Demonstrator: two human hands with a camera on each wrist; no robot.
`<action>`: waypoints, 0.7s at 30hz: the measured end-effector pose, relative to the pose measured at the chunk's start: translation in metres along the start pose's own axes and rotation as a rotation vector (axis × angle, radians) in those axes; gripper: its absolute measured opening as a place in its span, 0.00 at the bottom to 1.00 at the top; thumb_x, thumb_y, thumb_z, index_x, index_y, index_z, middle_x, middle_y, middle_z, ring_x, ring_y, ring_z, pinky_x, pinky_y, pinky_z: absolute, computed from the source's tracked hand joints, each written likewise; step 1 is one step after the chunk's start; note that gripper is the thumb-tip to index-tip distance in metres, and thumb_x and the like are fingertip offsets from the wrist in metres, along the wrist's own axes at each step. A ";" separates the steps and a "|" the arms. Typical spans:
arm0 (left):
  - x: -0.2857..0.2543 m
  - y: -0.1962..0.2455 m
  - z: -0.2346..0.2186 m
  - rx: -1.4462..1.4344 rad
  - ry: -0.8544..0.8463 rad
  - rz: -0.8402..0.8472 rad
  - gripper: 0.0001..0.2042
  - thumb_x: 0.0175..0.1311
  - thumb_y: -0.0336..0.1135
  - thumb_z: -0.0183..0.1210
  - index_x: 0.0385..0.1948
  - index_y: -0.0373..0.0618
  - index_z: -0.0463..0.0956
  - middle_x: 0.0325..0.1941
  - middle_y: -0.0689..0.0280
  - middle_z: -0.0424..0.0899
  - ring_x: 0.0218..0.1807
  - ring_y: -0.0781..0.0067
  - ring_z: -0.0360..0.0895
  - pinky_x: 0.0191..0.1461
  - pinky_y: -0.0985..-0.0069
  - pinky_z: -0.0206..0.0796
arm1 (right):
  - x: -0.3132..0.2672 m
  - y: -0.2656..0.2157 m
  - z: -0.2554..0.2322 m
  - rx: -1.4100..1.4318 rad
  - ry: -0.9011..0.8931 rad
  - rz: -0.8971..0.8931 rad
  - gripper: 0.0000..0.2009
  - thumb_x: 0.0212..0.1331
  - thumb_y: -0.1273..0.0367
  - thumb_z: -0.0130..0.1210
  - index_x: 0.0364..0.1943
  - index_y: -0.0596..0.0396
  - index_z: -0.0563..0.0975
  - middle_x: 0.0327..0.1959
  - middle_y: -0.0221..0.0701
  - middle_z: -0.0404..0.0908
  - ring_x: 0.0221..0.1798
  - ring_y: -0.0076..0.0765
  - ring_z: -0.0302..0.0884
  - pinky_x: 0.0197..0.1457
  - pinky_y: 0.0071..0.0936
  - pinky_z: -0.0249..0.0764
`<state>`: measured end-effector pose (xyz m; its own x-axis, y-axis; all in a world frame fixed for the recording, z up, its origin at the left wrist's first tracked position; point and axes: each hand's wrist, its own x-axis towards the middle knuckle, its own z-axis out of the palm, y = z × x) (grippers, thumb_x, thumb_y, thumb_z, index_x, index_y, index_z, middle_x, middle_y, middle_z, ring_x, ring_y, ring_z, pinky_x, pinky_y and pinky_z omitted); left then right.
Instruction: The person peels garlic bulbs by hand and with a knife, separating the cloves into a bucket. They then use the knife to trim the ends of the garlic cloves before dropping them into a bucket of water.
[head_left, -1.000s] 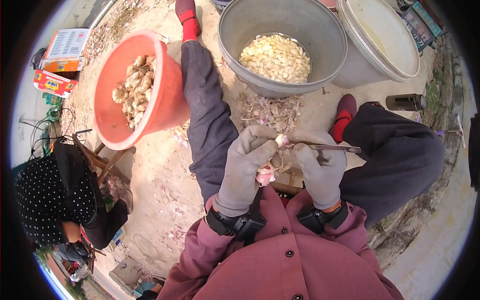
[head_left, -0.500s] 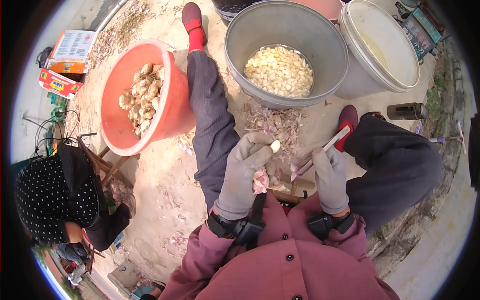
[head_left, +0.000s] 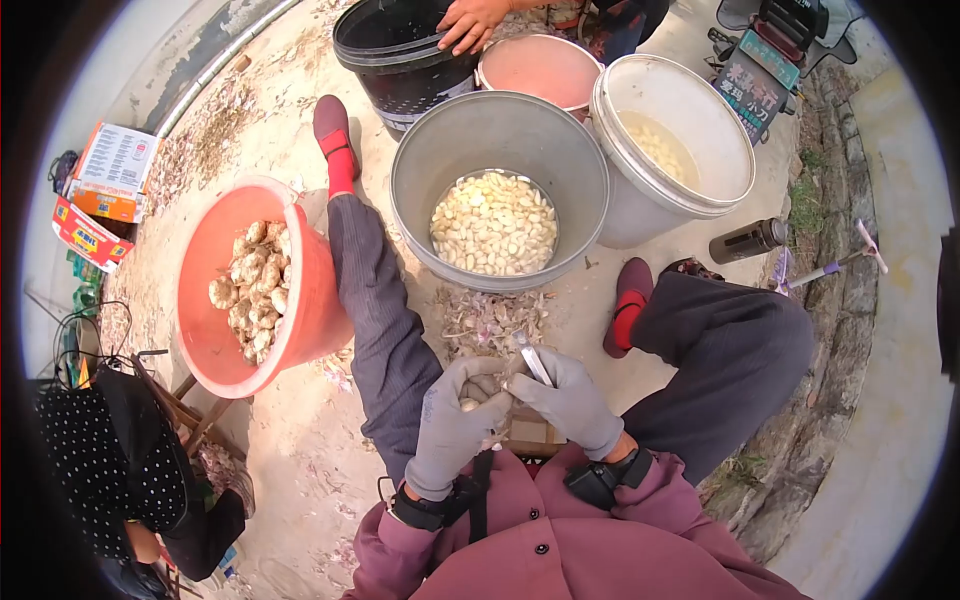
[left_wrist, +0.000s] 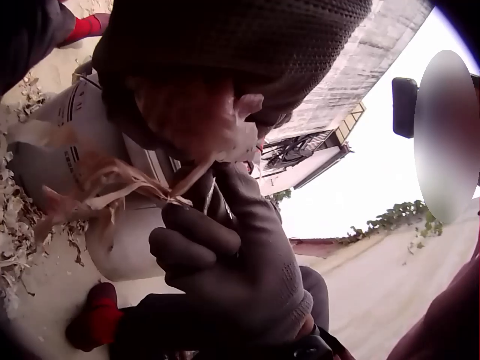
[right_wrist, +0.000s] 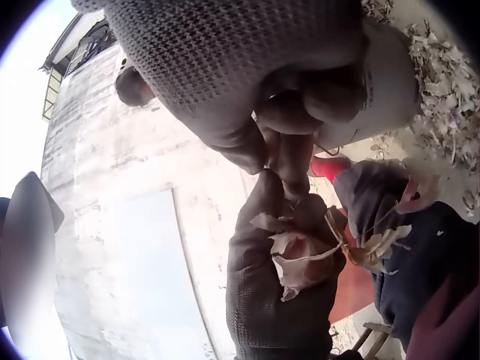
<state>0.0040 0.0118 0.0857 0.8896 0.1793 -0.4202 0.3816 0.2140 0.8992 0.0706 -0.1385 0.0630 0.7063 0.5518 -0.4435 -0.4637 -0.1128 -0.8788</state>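
Observation:
In the head view my gloved left hand point(head_left: 449, 425) curls round a garlic piece point(head_left: 468, 404), mostly hidden by its fingers. Close beside it, my right hand point(head_left: 575, 405) grips a knife point(head_left: 537, 366), whose pale, flat end points up and away from me. The left wrist view has my left hand point(left_wrist: 232, 52) above, holding a pinkish garlic bulb point(left_wrist: 191, 112) with papery skin hanging, and my right hand point(left_wrist: 244, 259) below. Fingertips of both hands meet in the right wrist view, the right hand point(right_wrist: 240, 67) above the left point(right_wrist: 262, 300), with torn skin point(right_wrist: 304, 262) by the left palm.
A red basin point(head_left: 325, 300) of garlic bulbs stands left. Ahead are a grey bucket point(head_left: 408, 210) of peeled cloves, a white bucket point(head_left: 625, 205), a black bucket point(head_left: 375, 75) with another person's hand point(head_left: 475, 20) on it, and peel point(head_left: 495, 318) on the ground.
The hands have come back together after standing apart. The pale clove that showed at the left fingertips is no longer visible there. The head view has shifted, showing more of the buckets beyond.

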 end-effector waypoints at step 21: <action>0.002 -0.026 -0.015 -0.640 -0.007 0.136 0.19 0.76 0.43 0.42 0.54 0.34 0.67 0.48 0.62 0.75 0.51 0.75 0.74 0.58 0.74 0.66 | -0.009 -0.068 -0.012 -0.265 0.236 -0.198 0.12 0.66 0.67 0.51 0.47 0.59 0.78 0.20 0.23 0.74 0.21 0.13 0.67 0.25 0.16 0.63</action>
<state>-0.0082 0.0213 0.0599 0.9220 0.2393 -0.3045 0.0423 0.7193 0.6934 0.1024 -0.1461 0.1251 0.8855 0.3832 -0.2627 -0.1746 -0.2495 -0.9525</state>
